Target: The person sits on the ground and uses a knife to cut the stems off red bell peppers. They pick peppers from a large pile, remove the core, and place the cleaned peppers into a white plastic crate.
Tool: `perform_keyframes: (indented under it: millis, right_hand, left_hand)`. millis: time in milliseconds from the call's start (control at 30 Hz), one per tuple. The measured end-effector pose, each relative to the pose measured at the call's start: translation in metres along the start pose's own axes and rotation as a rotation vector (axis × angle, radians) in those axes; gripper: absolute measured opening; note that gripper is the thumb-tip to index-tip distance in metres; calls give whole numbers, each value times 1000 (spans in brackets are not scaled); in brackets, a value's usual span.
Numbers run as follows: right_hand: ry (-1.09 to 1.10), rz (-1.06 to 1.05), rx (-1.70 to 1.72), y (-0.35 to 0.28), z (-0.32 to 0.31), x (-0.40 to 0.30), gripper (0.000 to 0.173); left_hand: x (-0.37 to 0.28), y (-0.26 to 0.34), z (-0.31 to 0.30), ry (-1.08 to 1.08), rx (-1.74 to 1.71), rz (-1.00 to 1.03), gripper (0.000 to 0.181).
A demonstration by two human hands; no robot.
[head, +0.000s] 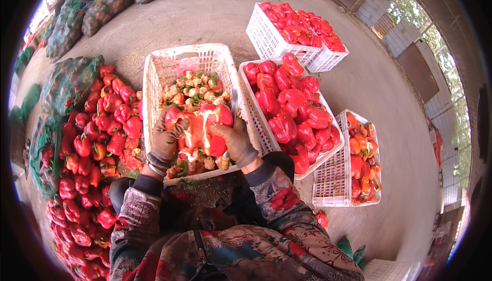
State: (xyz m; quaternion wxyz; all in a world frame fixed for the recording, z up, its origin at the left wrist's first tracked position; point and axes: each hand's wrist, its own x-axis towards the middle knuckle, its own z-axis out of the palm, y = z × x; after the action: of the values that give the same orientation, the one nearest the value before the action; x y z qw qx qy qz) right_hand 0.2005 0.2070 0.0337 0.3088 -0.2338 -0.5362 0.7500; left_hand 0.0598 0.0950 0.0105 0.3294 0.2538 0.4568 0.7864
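Note:
A split red bell pepper [201,127] is spread between both my gloved hands, its pale ribs and inner flesh facing up. My left hand [167,136] grips its left side. On the right side, my right hand [236,138] presses the pepper with the thumb and also holds a knife [234,102]. The knife's blade points away from me, and its yellowish handle shows below the palm. Underneath is a white plastic crate [155,69] partly filled with cut pepper cores [194,88], with green stems and pale seed clusters among them.
Loose red peppers [82,146] lie heaped on the floor at left, beside green mesh sacks [71,83]. Right of the core crate stands a crate of red peppers [286,100]. Beyond are more full crates [265,31], and a crate of mottled peppers [332,183] is farther right.

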Motion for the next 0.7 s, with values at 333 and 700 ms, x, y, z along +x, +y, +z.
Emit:
perform_keyframes:
  millis: [333,700]
  right_hand:
    - [902,-313,-911,-77,-149,-8,55]
    - [940,120,-1587,-16,-329,-90,68]
  left_hand:
    - [13,7,-90,334,-45,56,25]
    - [3,12,12,-43,-468,-421,28]
